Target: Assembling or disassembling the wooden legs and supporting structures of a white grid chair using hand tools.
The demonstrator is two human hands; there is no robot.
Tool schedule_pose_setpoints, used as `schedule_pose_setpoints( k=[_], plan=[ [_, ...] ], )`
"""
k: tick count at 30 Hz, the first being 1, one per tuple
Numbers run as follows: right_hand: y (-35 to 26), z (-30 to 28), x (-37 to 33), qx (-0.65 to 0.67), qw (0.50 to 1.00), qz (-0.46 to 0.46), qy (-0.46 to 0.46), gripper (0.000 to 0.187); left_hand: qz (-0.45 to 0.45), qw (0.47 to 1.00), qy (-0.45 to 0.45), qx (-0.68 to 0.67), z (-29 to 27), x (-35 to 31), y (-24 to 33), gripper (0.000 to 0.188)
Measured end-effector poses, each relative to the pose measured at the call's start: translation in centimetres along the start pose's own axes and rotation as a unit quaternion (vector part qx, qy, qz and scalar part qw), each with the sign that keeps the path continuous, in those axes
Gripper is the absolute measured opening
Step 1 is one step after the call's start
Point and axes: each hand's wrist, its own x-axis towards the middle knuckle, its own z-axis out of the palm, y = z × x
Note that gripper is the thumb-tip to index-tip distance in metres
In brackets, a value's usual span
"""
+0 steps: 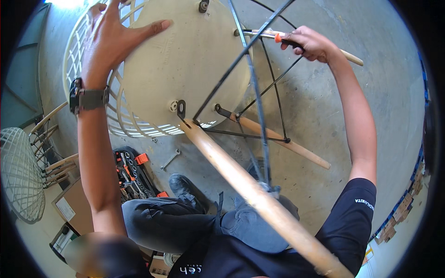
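Observation:
A cream plastic chair seat (185, 69) with a lattice back lies with its underside facing me. At its upper left side, my left hand (109, 39) holds the lattice edge, thumb stretched over the underside. My right hand (311, 44) is closed around a screwdriver (289, 42) with a black and orange handle. Its shaft runs alongside a wooden leg toward a mount on the seat's right edge; the exact contact is too small to tell. A black metal rod frame (252, 76) joins the wooden legs. One long wooden leg (241, 176) slants toward my body.
A combination wrench (170, 159) lies on the concrete floor beside an open tool case (134, 173) with sockets. Another lattice chair (21, 171) stands at the left, near a cardboard box (74, 206). My shoe (187, 190) is just below the seat.

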Motion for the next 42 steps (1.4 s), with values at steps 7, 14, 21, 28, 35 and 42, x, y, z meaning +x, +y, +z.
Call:
schedule_pose_setpoints(
  k=[7, 14, 21, 28, 35, 42],
  plan=[
    [-0.1, -0.8, 2.9, -0.199, 0.967, -0.144, 0.071, 0.05, 0.017, 1.0, -0.003, 0.003, 0.3, 0.5, -0.5, 0.103],
    [-1.8, -0.7, 1.2, -0.283, 0.931, -0.203, 0.108, 0.048, 0.074, 0.995, 0.031, -0.057, 0.0, 0.0, 1.2, 0.099],
    [-1.2, 0.3, 0.3, -0.317, 0.919, -0.18, 0.149, 0.046, 0.043, 0.998, 0.027, -0.03, -0.6, 0.3, 1.5, 0.1],
    [1.3, -0.2, 1.7, -0.429, 0.836, -0.281, 0.196, 0.048, 0.032, 0.998, 0.023, -0.051, -0.1, 0.3, 1.3, 0.103],
    [-0.9, 0.2, 1.2, -0.426, 0.853, -0.236, 0.186, 0.052, -0.014, 0.999, -0.013, -0.049, 0.6, 0.4, -0.1, 0.102],
    [-0.9, -0.1, 2.3, -0.217, 0.975, -0.058, 0.007, 0.061, -0.01, 0.996, -0.003, -0.091, 1.1, 0.3, -0.3, 0.102]
  ],
)
